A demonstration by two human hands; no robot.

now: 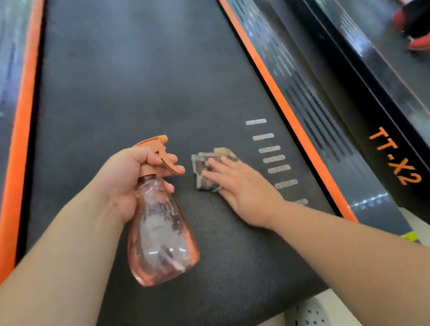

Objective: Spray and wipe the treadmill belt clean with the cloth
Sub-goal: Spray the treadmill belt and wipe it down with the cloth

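At the bottom edge, a white perforated rubber clog point(311, 315) shows only in part, cut off by the frame, on pale floor just past the near end of the black textured treadmill belt point(129, 92). Both bare forearms reach in over that near end.

The left hand point(131, 178) holds a translucent orange-pink plastic spray bottle point(160, 229), its fingers curled round the neck just under the orange trigger head. The nozzle points away from the person. Whether the bottle's base touches the belt cannot be told.

Just right of it, the right hand point(243, 186) lies flat with straight fingers pressing a crumpled grey-brown cloth point(209, 168) onto the belt. The palm covers the cloth's near right part, so its full outline is hidden. The cloth sits right of the belt's middle, near a row of short white dashed marks point(271, 157), the nearest of which is partly covered by the wrist.

The belt is bounded by a left orange side strip point(19, 149) and a right orange side strip point(289, 113). Beyond the hands it runs open and bare to the top of the frame.

Right of the strip lies a dark ribbed footrail, then a black side panel lettered "TT-X2" point(395, 157). Far right, a blurred red shoe point(423, 41) is cut by the frame edge.
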